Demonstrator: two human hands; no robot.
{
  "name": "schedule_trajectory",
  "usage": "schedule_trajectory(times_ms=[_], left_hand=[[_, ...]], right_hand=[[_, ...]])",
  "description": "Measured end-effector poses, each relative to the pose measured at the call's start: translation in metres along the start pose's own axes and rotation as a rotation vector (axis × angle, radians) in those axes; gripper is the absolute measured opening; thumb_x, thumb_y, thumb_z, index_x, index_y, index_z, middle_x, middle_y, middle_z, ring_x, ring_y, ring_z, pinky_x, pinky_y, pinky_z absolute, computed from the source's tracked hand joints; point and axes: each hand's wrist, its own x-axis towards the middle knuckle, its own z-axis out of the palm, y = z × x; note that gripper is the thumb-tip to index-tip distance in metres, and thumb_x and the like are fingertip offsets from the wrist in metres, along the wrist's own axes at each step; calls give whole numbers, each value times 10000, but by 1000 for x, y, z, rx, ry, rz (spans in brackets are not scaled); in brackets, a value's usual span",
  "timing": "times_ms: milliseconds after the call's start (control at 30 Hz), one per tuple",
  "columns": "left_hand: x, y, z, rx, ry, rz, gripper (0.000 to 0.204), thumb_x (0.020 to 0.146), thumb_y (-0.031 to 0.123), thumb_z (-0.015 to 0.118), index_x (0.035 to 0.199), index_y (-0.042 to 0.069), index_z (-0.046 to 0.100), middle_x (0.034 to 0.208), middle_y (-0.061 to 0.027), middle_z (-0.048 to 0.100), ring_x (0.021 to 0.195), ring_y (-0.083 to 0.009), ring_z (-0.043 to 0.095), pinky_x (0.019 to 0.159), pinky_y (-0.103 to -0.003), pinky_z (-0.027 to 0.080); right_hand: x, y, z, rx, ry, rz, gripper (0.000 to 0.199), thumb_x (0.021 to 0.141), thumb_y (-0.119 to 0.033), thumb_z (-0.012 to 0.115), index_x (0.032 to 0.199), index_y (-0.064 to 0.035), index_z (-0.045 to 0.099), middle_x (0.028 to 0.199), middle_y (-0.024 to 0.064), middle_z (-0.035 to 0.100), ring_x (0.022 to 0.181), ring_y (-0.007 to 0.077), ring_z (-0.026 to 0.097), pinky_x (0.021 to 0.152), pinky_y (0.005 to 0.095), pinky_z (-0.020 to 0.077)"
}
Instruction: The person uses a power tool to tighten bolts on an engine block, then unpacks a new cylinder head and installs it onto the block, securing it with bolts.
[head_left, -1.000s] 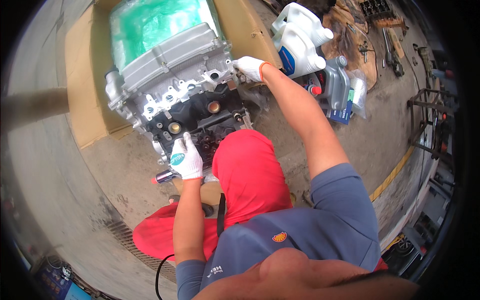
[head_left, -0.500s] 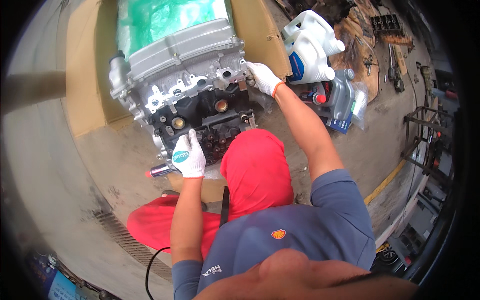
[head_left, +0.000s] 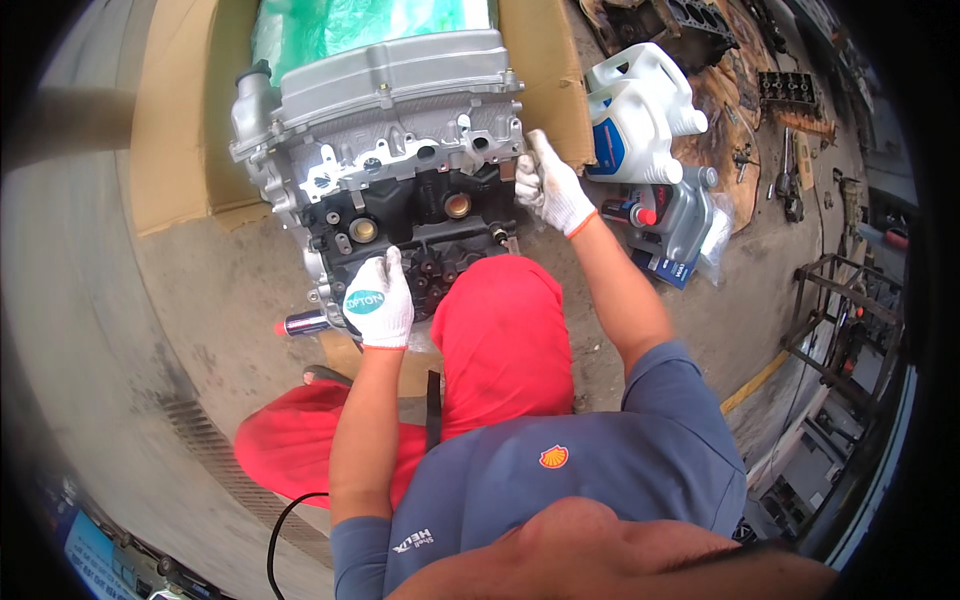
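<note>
Engine (head_left: 405, 205) centre, far side of the knees. Gloved left hand (head_left: 380, 305) at its near left edge, grip half-curled, can't tell if holding anything. Gloved right hand (head_left: 553, 192) at right end, fingers bent, hold unclear. White jugs (head_left: 632, 132) far right.

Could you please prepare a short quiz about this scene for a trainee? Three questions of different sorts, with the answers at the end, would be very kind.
1. True or false: the right hand is gloved.
2. Choose one. The two large jugs nearest the cardboard box are: (a) green (b) white (c) red.
3. Which hand is nearer to the red-capped can at the left side of the engine?

Key: 1. True. 2. b. 3. The left hand.
</note>
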Motion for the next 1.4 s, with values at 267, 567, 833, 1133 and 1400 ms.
schedule_trajectory(times_ms=[267,567,833,1133,1400], left_hand=[[-1,2,2,6,6,-25,416,1083,372,561,863,50,706,844,-194,717,790,-396,695,701,-463,515],[-1,-3,7,18,19,-2,446,1093,406,538,870,50,690,845,-202,709,784,-400,689,690,-467,513],[-2,-2,8,10,42,-35,465,1094,417,540,847,45,671,826,-208,700,765,-410,679,683,-474,505],[-3,-8,15,-10,40,-58,457,1078,411,606,883,6,686,757,-162,667,666,-289,602,667,-420,473],[-7,7,14,-47,135,-10,386,1079,305,644,840,2,638,729,-107,643,655,-187,546,655,-371,459]], right_hand=[[-18,-10,30,-312,125,-55,575,993,-695,619,716,-221,447,594,-88,345,451,61,280,438,248,191],[-10,-1,19,-70,-4,-315,277,1058,-344,673,887,-145,583,705,-67,480,531,49,360,490,231,293],[-4,7,26,91,65,-433,208,1064,-249,641,894,-139,595,656,-58,439,509,75,352,469,247,286],[5,42,-27,283,92,-412,229,1052,-224,656,864,-139,556,628,-50,427,500,86,359,469,276,301],[25,8,-24,759,-99,-348,411,1074,-297,587,714,-219,405,566,-62,285,464,115,287,424,278,241]])
